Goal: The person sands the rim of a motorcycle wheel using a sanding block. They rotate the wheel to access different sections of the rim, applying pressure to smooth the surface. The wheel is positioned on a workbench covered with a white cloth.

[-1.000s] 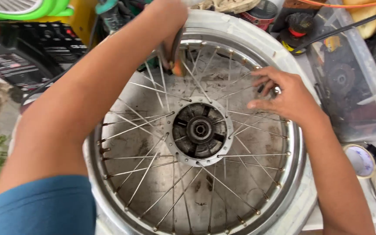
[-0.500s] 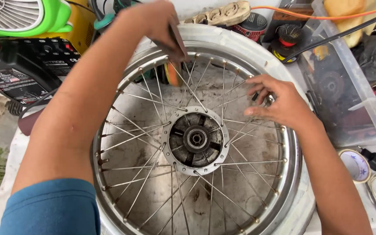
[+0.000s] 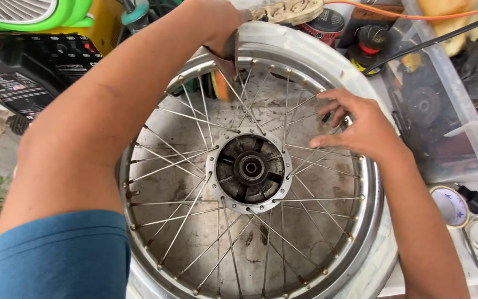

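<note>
Spoked wheel (image 3: 250, 166) lies flat, filling the centre, hub (image 3: 250, 168) in the middle. Blue sleeve (image 3: 56, 257) nearest the camera. Right hand (image 3: 360, 130) rests on the spokes right of the hub, fingers loosely spread, fingertips on a spoke near the rim (image 3: 373, 182). Left hand (image 3: 217, 25) at the far rim, closed on a tool (image 3: 229, 52) touching the spokes there. Clear bin (image 3: 449, 105) right of the wheel; black jug (image 3: 26, 72) far left.

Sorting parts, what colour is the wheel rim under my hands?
Shiny silver metal rim, clearest in the head view.
</note>
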